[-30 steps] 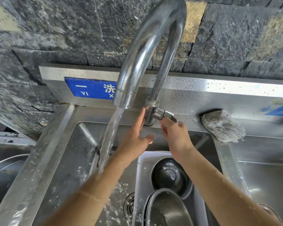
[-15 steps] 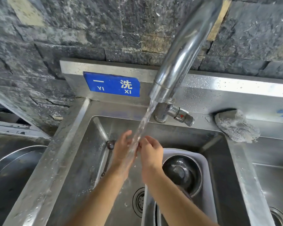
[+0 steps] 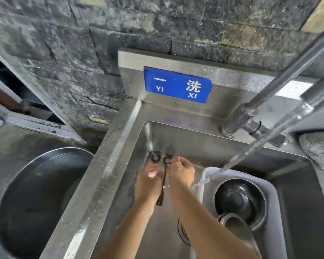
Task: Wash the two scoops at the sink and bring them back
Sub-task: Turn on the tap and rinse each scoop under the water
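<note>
Shifts left hand (image 3: 148, 182) and right hand (image 3: 180, 174) out of the stream (image 3: 251, 148) onto the two scoops (image 3: 154, 157), gripping one apiece, likely starting the scrub.

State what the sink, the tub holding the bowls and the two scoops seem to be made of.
The sink looks like brushed stainless steel: grey sheen, streaky reflections, beaded water. The tub is probably white plastic, going by its matte, thick, rounded rim. The scoops are dark brown with thin flat handles; whether they are coated metal or plastic cannot be told from the look.
</note>
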{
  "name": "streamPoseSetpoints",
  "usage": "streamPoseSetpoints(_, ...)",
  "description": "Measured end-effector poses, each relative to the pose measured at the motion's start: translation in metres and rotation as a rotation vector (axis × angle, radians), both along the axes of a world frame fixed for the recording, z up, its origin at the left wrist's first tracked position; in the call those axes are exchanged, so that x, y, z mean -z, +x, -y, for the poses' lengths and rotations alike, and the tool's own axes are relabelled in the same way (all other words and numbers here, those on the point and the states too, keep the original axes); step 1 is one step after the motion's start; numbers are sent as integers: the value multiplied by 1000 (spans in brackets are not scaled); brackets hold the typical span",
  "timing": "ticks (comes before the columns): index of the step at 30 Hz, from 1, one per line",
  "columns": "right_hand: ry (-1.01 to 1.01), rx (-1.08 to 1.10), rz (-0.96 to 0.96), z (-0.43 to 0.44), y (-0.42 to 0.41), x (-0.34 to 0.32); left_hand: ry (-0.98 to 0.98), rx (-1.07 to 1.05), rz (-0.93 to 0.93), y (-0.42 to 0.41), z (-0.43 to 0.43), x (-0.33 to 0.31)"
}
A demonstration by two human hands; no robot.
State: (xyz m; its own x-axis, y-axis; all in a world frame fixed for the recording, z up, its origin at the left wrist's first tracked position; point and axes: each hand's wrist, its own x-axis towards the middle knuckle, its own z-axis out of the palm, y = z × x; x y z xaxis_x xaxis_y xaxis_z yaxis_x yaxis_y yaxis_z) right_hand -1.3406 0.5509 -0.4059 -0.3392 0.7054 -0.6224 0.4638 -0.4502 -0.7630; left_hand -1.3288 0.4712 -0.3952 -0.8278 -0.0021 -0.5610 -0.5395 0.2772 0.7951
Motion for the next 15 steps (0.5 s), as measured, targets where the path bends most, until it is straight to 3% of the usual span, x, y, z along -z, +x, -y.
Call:
streamPoseSetpoints(10,207,-336,103,-6,-28,51,-77,50,17,-16,12,67)
streamPoseSetpoints(15,201,-452,149,-14,-33,79,-164,111,34,-24,10,94)
